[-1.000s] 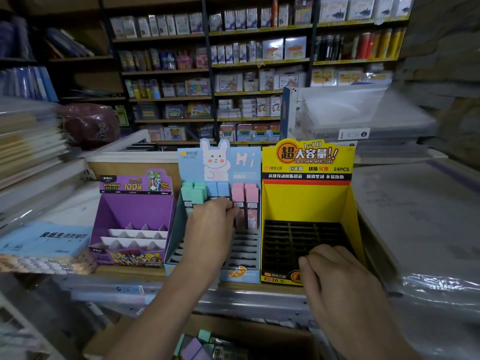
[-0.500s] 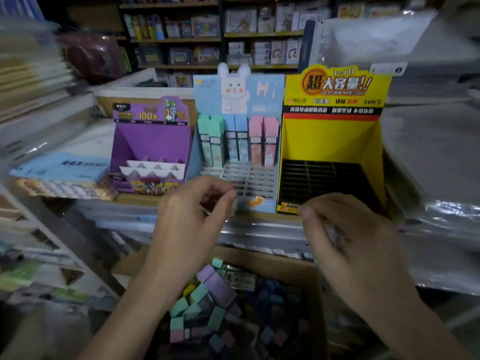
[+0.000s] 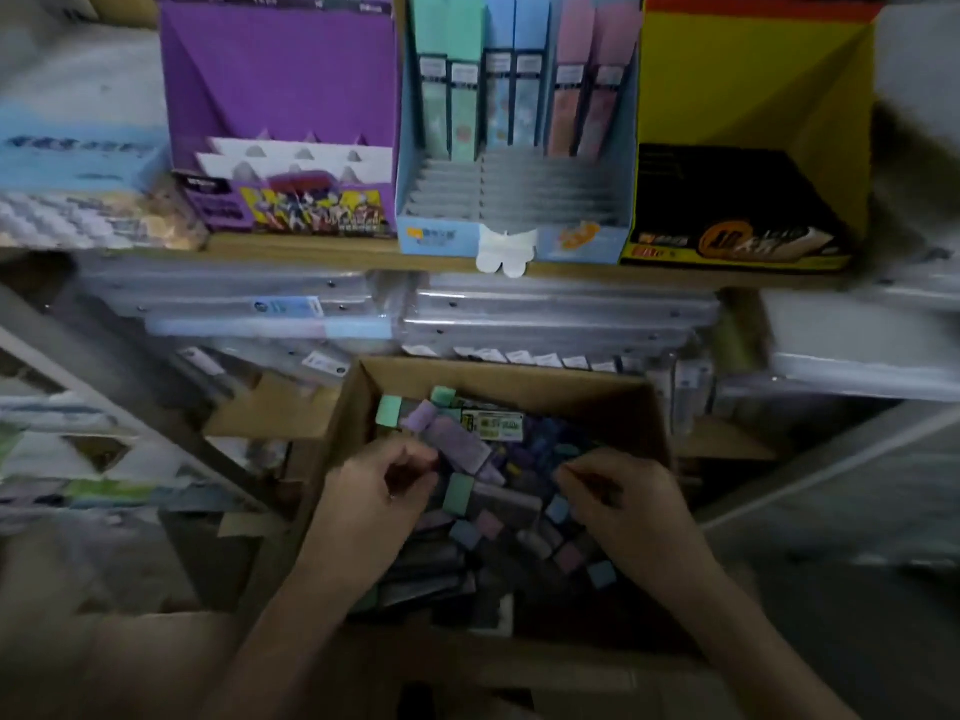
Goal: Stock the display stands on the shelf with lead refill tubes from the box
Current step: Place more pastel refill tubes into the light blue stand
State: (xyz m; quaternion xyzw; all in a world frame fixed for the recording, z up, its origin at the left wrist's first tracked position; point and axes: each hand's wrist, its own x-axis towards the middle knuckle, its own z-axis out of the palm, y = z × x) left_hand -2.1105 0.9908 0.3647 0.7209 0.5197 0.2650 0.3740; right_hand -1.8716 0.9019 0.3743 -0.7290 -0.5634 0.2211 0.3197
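An open cardboard box (image 3: 498, 375) below the shelf holds several loose lead refill tubes in green, purple, pink and blue. My left hand (image 3: 371, 498) is inside it, fingers curled, its tips at the end of a purple tube (image 3: 460, 445). My right hand (image 3: 631, 511) is curled over the tubes at the right side. Blur hides whether either hand grips a tube. On the shelf above, the blue display stand (image 3: 519, 236) carries a back row of green, blue and pink tubes (image 3: 465, 109). The yellow stand (image 3: 748, 96) and the purple stand (image 3: 280, 70) hold none.
Flat plastic-wrapped packs (image 3: 545, 314) are stacked between the shelf board and the box. A blue booklet pile (image 3: 78, 163) lies left of the purple stand. A slanted rack (image 3: 78, 449) of packets stands at the left. Pale wrapped stacks (image 3: 857, 356) lie at the right.
The view has tilted down from the shelf to the box. My left hand left the blue stand, and both hands dropped into the box among the tubes.
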